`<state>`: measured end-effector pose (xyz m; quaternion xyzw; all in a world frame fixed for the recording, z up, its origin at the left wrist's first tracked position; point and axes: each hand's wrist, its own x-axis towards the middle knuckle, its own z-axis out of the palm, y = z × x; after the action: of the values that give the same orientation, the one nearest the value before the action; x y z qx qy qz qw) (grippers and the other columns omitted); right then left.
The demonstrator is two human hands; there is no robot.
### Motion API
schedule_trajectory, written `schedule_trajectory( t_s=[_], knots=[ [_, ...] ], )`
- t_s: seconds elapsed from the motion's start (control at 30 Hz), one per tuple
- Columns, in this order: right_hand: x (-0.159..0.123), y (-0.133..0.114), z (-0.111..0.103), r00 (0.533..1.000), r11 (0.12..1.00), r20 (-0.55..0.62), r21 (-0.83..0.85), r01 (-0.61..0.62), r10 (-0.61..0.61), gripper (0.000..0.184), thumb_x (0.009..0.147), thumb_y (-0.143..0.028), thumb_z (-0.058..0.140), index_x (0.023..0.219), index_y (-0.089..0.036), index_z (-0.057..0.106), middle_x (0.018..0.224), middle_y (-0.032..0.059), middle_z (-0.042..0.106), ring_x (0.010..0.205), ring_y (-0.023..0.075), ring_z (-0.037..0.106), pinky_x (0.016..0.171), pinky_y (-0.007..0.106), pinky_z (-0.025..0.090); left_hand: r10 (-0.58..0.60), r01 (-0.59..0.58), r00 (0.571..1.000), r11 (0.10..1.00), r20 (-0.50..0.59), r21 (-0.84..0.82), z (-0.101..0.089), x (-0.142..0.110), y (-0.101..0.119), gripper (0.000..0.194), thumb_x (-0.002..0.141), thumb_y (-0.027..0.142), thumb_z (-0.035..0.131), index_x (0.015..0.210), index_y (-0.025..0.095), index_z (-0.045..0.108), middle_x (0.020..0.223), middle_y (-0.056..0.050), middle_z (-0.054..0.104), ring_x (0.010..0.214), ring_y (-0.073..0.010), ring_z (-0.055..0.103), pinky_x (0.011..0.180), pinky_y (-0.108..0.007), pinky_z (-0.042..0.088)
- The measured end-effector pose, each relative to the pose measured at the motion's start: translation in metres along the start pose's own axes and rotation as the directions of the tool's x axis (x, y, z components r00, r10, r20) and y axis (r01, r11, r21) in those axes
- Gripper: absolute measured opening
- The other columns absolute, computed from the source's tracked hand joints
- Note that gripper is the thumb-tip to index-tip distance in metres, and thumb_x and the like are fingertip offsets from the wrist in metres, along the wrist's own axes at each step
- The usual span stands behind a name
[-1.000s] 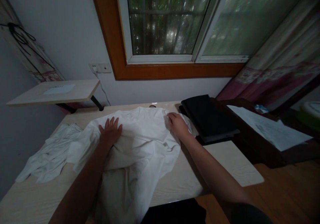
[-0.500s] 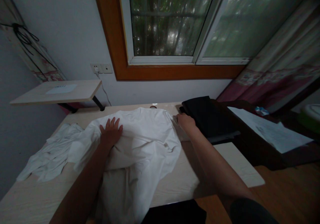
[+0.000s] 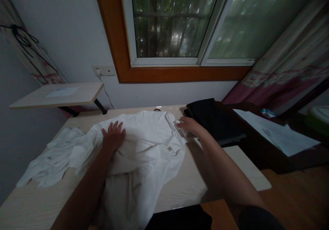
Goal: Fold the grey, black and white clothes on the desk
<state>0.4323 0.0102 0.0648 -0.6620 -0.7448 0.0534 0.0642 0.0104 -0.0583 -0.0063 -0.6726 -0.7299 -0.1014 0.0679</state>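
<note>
White shirt [image 3: 151, 130] rumpled on table [image 3: 180, 192], from here right under left hand [image 3: 114, 134], palm flat, fingers splayed; right hand [image 3: 190, 124] beside shirt's right edge, fingertips pinching sleeve [image 3: 174, 124]

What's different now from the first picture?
The right hand moved a little rightward, off the shoulder of the white shirt, and now seems to pinch its cloth. The left hand stayed flat on the shirt; the crumpled white garment hasn't moved.

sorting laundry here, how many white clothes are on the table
2 that I can tell apart: a shirt spread under the left hand, and a crumpled garment left of the shirt. More may be hidden in the folds.
</note>
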Motion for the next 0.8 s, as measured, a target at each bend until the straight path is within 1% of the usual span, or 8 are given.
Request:
schedule_trajectory(
  t_s=[0.07,0.17,0.27,0.33,0.53,0.6,0.7,0.8],
  knots=[
    [-0.002,0.003,-0.01,0.997,0.997,-0.035,0.037,-0.069,0.071,0.024,0.095,-0.034,0.062,0.108,-0.018,0.075,0.105,0.0111,0.077,0.094,0.0223,0.072,0.073,0.025,0.048,0.007,-0.007,1.0,1.0,-0.012,0.0,0.0,0.0,0.0,0.055,0.104,0.044,0.032,0.154,0.024,0.045,0.166,-0.011,0.036,0.154,-0.0367,0.028,0.119,-0.073,0.02],
    [-0.01,0.004,-0.029,0.971,0.989,-0.191,0.057,-0.137,0.146,0.033,0.103,-0.032,0.048,0.123,-0.015,0.067,0.12,0.0172,0.072,0.104,0.0263,0.068,0.081,0.03,0.045,0.006,-0.006,1.0,1.0,-0.009,-0.005,0.003,0.001,-0.002,0.056,0.104,0.044,0.031,0.155,0.025,0.045,0.166,-0.011,0.036,0.154,-0.0372,0.028,0.118,-0.074,0.019],
    [-0.016,0.002,-0.045,0.906,0.973,-0.355,0.105,-0.207,0.231,0.037,0.107,-0.036,0.041,0.126,-0.015,0.064,0.118,0.0191,0.071,0.101,0.0277,0.067,0.084,0.033,0.043,0.001,-0.001,1.0,1.0,0.001,-0.01,0.006,0.002,-0.003,0.056,0.104,0.044,0.032,0.155,0.026,0.044,0.166,-0.011,0.036,0.154,-0.0373,0.028,0.118,-0.075,0.018],
    [-0.016,0.002,-0.053,0.872,0.96,-0.403,0.144,-0.24,0.278,0.039,0.107,-0.04,0.04,0.126,-0.015,0.063,0.112,0.0187,0.072,0.097,0.0279,0.067,0.083,0.035,0.043,0.003,-0.003,1.0,1.0,-0.002,-0.01,0.005,0.002,-0.003,0.055,0.104,0.044,0.032,0.155,0.028,0.044,0.166,-0.01,0.036,0.154,-0.0367,0.028,0.119,-0.074,0.018],
    [0.004,0.008,-0.055,0.87,0.896,-0.399,0.432,-0.099,0.288,0.024,0.094,-0.035,0.058,0.108,-0.018,0.069,0.098,0.0114,0.072,0.091,0.025,0.065,0.078,0.031,0.046,-0.015,0.014,1.0,1.0,0.02,0.018,-0.001,0.001,0.001,0.055,0.104,0.043,0.032,0.155,0.025,0.044,0.167,-0.009,0.035,0.155,-0.035,0.027,0.12,-0.073,0.02],
    [0.012,0.006,-0.051,0.883,0.792,-0.357,0.61,-0.027,0.305,0.022,0.088,-0.033,0.063,0.103,-0.019,0.07,0.09,0.0065,0.07,0.082,0.0215,0.063,0.071,0.029,0.046,-0.028,0.028,0.999,0.999,0.035,0.025,-0.002,0.001,0.002,0.055,0.104,0.043,0.031,0.155,0.024,0.043,0.167,-0.009,0.034,0.155,-0.0345,0.027,0.12,-0.073,0.021],
    [0.018,-0.008,-0.046,0.925,0.512,-0.23,0.858,0.047,0.301,0.03,0.083,-0.037,0.067,0.108,-0.021,0.067,0.081,0.0001,0.064,0.066,0.0155,0.058,0.059,0.026,0.045,-0.038,0.036,0.998,0.999,0.057,0.03,-0.003,0.002,0.003,0.056,0.104,0.043,0.032,0.155,0.025,0.043,0.168,-0.008,0.033,0.155,-0.0343,0.026,0.12,-0.072,0.022],
    [0.012,-0.031,-0.044,0.98,0.246,-0.125,0.966,0.084,0.154,0.042,0.078,-0.036,0.074,0.116,-0.024,0.063,0.087,-0.0012,0.066,0.069,0.0136,0.061,0.06,0.024,0.049,-0.029,0.027,0.999,0.999,0.044,0.036,-0.004,0.001,0.004,0.055,0.104,0.043,0.033,0.155,0.025,0.044,0.167,-0.009,0.034,0.155,-0.0345,0.026,0.12,-0.071,0.022]
  ],
)
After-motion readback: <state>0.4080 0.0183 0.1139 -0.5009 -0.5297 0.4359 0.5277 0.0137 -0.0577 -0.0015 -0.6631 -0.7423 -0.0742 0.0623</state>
